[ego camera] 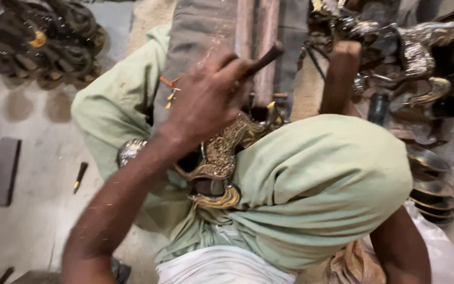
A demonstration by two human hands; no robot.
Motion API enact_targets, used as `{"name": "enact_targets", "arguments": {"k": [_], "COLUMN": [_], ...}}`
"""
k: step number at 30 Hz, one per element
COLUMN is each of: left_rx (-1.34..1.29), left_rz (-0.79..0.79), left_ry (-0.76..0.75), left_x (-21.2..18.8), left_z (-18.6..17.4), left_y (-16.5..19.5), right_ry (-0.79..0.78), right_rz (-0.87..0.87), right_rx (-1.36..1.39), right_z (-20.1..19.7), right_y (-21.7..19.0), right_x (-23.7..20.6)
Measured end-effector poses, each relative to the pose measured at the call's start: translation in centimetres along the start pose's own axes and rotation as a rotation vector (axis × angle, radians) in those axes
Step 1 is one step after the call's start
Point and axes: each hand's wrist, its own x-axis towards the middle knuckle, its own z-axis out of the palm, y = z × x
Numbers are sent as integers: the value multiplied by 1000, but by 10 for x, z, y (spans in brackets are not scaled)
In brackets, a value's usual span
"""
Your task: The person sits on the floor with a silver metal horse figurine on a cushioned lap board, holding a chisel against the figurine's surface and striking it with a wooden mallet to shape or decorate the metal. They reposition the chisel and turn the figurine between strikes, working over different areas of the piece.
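- your left hand (pixel 208 100) is clenched round a thin dark rod-shaped tool (pixel 267 57), working the ornate gold-and-silver metal casting (pixel 220 158) wedged in your lap
- right hand (pixel 345 58) is gripping something up top, can't tell what
- looks mid-finishing; next stroke wants a steady casting

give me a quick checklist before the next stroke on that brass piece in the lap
1. Tool grip: left hand closed around a wooden-handled tool. Ok.
2. Workpiece seated: ornate brass casting wedged between the knees in pale green trousers. Ok.
3. Tool tip on the work: hidden behind the left hand. Cannot tell.
4. Right hand clear of the tool: raised beyond the knee, apart from the casting; what it holds is blurred. Cannot tell.
5. Spare tools placed: small chisel and dark flat bar lie on the floor to the left, away from the legs. Ok.
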Motion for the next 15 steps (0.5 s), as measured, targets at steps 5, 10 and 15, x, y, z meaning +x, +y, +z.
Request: {"name": "enact_targets", "arguments": {"k": [5,10,15], "left_rx": [234,122,-107], "left_rz": [-48,-327,-632], "left_ry": [-189,-74,114], "left_x": [-32,-85,-159], "left_z": [-36,-38,-20], "left_y": [-23,-16,1], "right_ry": [-136,-245,-311], "right_rz": [-133,-216,-407], "right_rx": [158,230,144], "right_z": [34,60,58], "right_y": [-28,-54,-68], "right_x": [53,88,101]}}
